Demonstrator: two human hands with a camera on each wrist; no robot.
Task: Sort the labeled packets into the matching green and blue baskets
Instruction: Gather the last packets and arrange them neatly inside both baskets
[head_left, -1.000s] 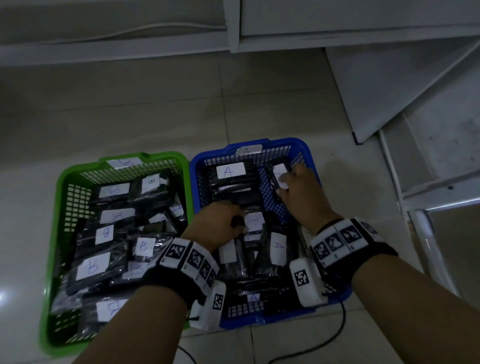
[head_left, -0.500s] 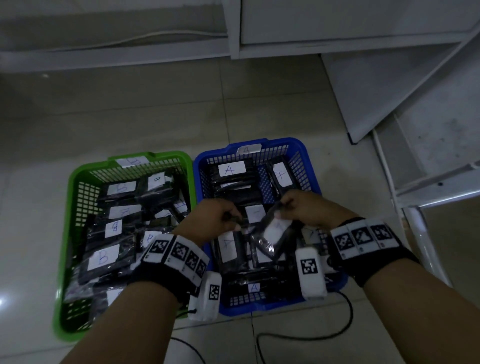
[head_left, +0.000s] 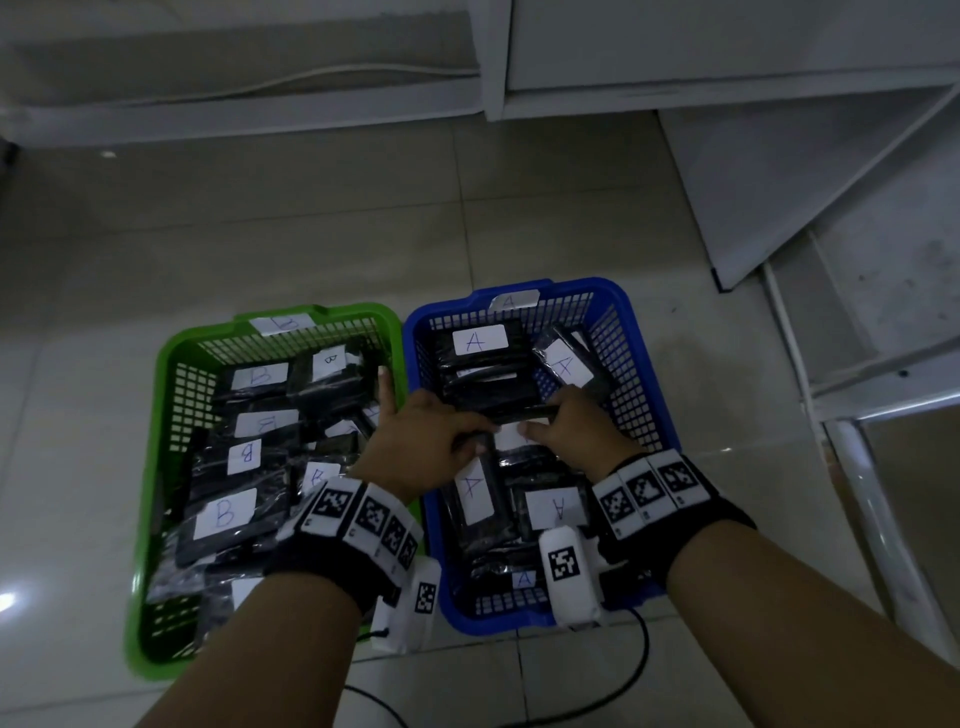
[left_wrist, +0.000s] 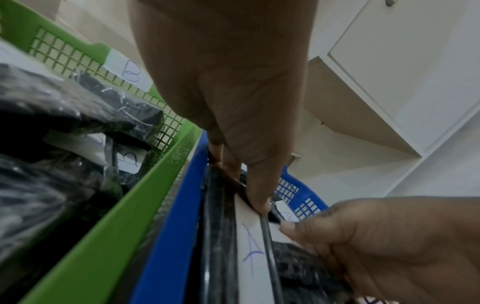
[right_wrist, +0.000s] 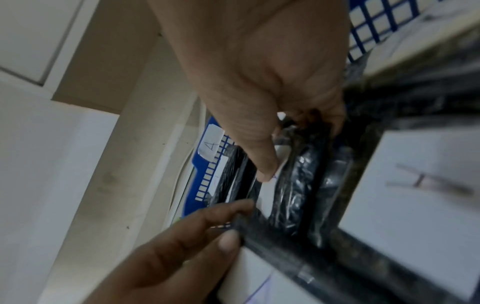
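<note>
A green basket (head_left: 156, 467) on the left is filled with black packets labeled B (head_left: 226, 512). Beside it, a blue basket (head_left: 652, 374) holds black packets labeled A (head_left: 478, 340). Both hands are inside the blue basket and grip one black packet (head_left: 519, 414) between them, over the middle of the pile. My left hand (head_left: 467, 436) pinches its left end, with the index finger pointing up over the green rim. My right hand (head_left: 540, 422) pinches the right end. The left wrist view shows my thumb (left_wrist: 259, 203) pressing on an A label (left_wrist: 250, 246).
Both baskets sit side by side on a pale tiled floor (head_left: 311, 234). White cabinets (head_left: 675, 47) run along the back. A white panel (head_left: 779, 182) and a metal frame (head_left: 857, 493) stand at the right. A black cable (head_left: 613, 691) lies in front of the blue basket.
My right hand left the far-right packet and joined the left at the middle. Together they raised a packet, and now hold it further back and lower over the pile.
</note>
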